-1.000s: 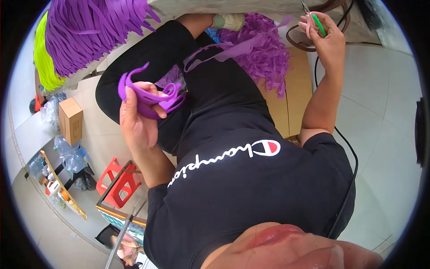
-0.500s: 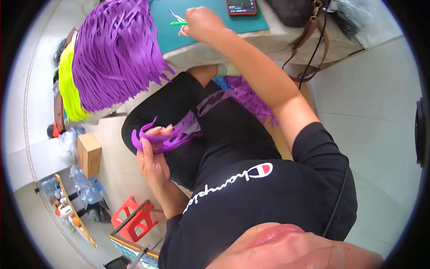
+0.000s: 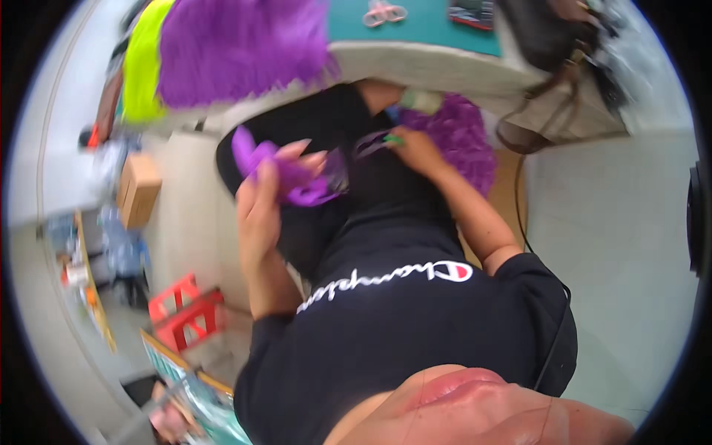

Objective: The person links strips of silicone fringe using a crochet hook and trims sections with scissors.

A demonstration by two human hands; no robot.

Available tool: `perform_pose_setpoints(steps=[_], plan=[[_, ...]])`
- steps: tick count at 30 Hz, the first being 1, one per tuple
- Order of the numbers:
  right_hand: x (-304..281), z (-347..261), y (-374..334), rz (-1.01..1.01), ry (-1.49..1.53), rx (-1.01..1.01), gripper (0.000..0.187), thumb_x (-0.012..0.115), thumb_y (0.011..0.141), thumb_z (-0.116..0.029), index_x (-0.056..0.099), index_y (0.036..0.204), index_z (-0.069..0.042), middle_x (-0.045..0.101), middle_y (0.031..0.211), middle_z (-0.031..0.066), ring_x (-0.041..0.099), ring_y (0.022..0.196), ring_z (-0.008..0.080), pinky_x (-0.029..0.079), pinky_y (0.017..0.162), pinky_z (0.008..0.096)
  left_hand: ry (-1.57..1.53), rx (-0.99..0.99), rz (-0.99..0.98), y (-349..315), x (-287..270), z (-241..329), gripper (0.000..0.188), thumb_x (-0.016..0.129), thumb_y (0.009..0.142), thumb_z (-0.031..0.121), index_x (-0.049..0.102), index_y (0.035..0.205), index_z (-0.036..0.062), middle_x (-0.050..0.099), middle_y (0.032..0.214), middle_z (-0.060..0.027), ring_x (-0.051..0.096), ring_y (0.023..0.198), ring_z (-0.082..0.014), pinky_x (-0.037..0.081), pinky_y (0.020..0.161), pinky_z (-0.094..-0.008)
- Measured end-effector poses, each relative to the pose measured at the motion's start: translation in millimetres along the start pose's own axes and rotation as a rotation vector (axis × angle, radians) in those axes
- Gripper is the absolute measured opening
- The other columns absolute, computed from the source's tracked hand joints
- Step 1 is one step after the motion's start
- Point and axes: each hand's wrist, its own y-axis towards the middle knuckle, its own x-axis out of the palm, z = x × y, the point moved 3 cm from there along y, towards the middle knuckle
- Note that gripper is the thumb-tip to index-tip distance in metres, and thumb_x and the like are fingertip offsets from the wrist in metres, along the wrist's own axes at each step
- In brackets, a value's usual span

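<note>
My left hand (image 3: 263,189), over my left thigh, is closed round a bundle of soft purple strips (image 3: 308,194). One strip curls up past the thumb. A sheer, pale purple piece (image 3: 336,172) hangs at the bundle's right side. Over my other thigh, my right hand (image 3: 419,152) is closed on a small green stick-like thing (image 3: 394,139), whose kind I cannot make out. A thin purple strip (image 3: 368,145) lies by its fingertips. Pink-handled scissors (image 3: 384,13) rest on the green mat (image 3: 426,30) on the table, away from both hands.
Purple strips (image 3: 245,55) and yellow-green ones (image 3: 144,74) hang over the table edge. Purple scraps (image 3: 469,141) are heaped beside my right leg. A phone (image 3: 472,13) and a brown-strapped bag (image 3: 541,111) are at the right. A carton (image 3: 139,190) and red stool (image 3: 185,311) stand left.
My right hand has come down from the table to my lap with the green thing, leaving the scissors on the mat. The left hand still holds the purple strips. The whole view has shifted.
</note>
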Motion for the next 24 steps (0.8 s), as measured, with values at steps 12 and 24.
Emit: perform_pose_setpoints(steps=[12, 24], plan=[[-170, -40, -44, 0.324, 0.045, 0.041, 0.032, 0.065, 0.09, -0.024, 0.066, 0.111, 0.001, 0.071, 0.096, 0.0159, 0.067, 0.086, 0.03, 0.05, 0.078, 0.0373, 0.691, 0.39, 0.302, 5, 1, 11, 0.042, 0.044, 0.104, 0.028, 0.07, 0.098, -0.0043, 0.069, 0.077, -0.0125, 0.063, 0.072, -0.0186, 0.05, 0.074, -0.0303], [-132, -230, -30, -0.213, 0.633, -0.289, 0.023, 0.067, 0.092, -0.021, 0.069, 0.09, 0.002, 0.067, 0.072, 0.0044, 0.063, 0.067, 0.0068, 0.051, 0.059, 0.0237, 0.18, -0.181, -0.434, 1, 62, -10, 0.017, 0.057, 0.098, 0.011, 0.06, 0.096, -0.0054, 0.063, 0.079, -0.0055, 0.065, 0.072, -0.0116, 0.05, 0.064, -0.0259]])
